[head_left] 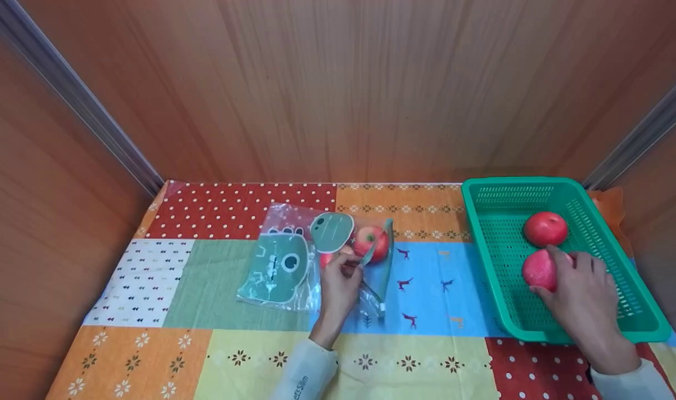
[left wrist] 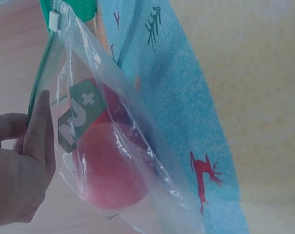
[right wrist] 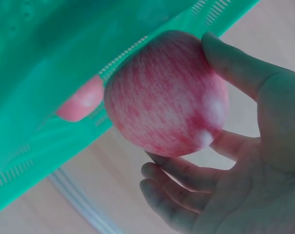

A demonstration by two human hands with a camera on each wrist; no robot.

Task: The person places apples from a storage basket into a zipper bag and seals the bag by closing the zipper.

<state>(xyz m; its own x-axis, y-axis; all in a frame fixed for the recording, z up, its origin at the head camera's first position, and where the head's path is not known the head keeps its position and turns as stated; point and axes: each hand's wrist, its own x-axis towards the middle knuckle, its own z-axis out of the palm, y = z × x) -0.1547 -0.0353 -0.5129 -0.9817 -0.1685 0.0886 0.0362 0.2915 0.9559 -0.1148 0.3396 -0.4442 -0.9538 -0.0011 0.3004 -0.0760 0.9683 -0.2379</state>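
Note:
My left hand [head_left: 339, 286] pinches the green zip edge of a clear plastic bag [head_left: 279, 269] with dinosaur-like green prints. Through the film show two red apples, one [head_left: 378, 250] near the mouth and another [left wrist: 113, 170] beside it, partly behind my fingers in the head view. A white slider [left wrist: 54, 21] sits at the end of the zip. On the right, my right hand [head_left: 587, 300] grips a red apple [head_left: 538, 270] between thumb and fingers, over the green basket [head_left: 485, 278]. A second loose apple [head_left: 545, 229] lies in the basket just beyond it.
A patchwork-print cloth [head_left: 243, 355] covers the table. Wood-grain panels [head_left: 338, 89] stand behind and at both sides, with metal strips [head_left: 93, 105] at the corners. The basket's raised rim lies between the held apple and the bag.

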